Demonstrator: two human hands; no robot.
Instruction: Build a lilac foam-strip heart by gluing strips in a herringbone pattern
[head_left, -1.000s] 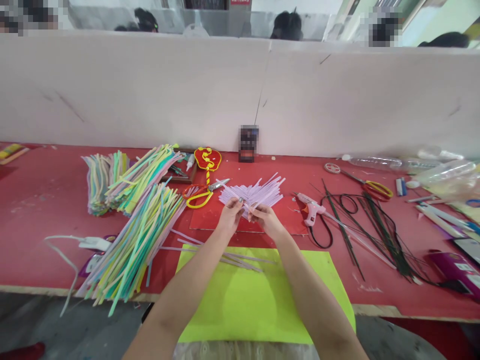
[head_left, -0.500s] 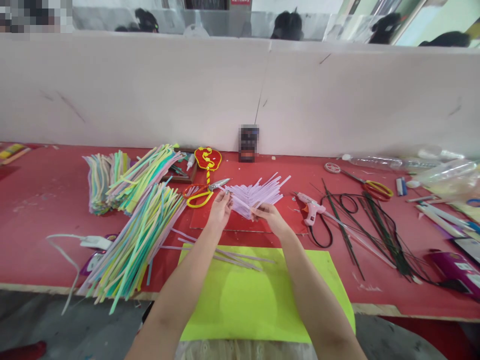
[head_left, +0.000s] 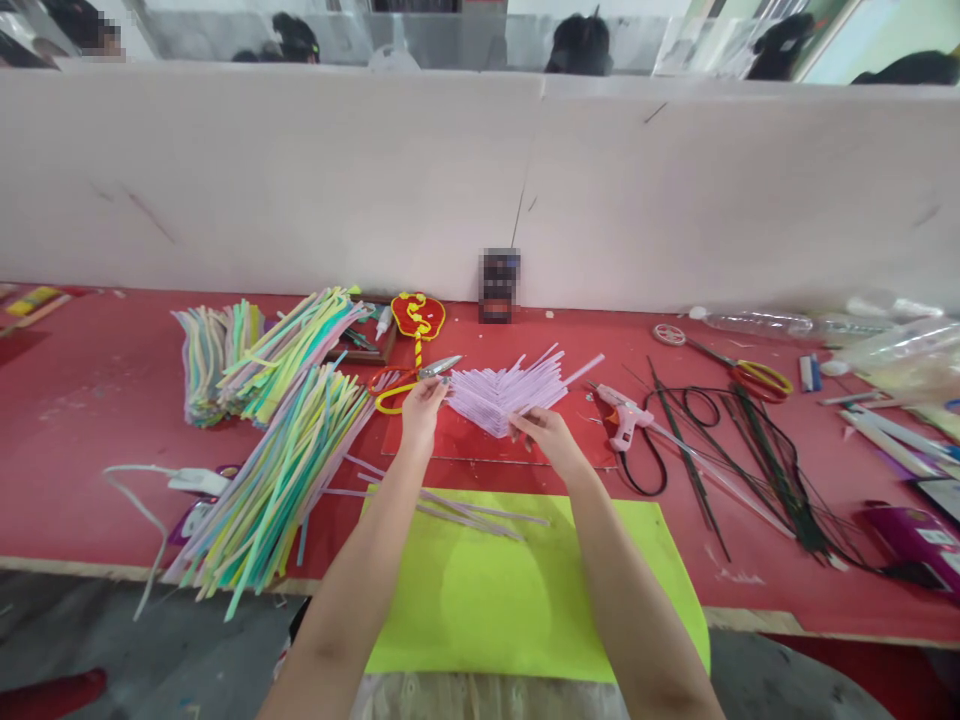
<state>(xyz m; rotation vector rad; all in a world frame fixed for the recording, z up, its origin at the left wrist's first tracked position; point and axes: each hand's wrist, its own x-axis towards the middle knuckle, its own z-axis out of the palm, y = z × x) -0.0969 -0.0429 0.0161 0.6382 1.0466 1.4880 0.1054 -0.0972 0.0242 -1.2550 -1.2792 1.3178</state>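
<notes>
Lilac strip piece [head_left: 501,397], a V-shaped layup, sits mid-table on the red board [head_left: 454,442]. Left hand [head_left: 423,403]: thumb and fingertips pinched together on the piece's left edge. Right hand [head_left: 545,430]: fingers partly curled at its near point, slightly right; too small to tell if they grip a strip. Scissors [head_left: 442,366] just far of the left hand, pink glue gun [head_left: 626,418] right of the board, loose lilac strips [head_left: 480,518] on the near side, partly over the yellow-green mat [head_left: 495,610].
</notes>
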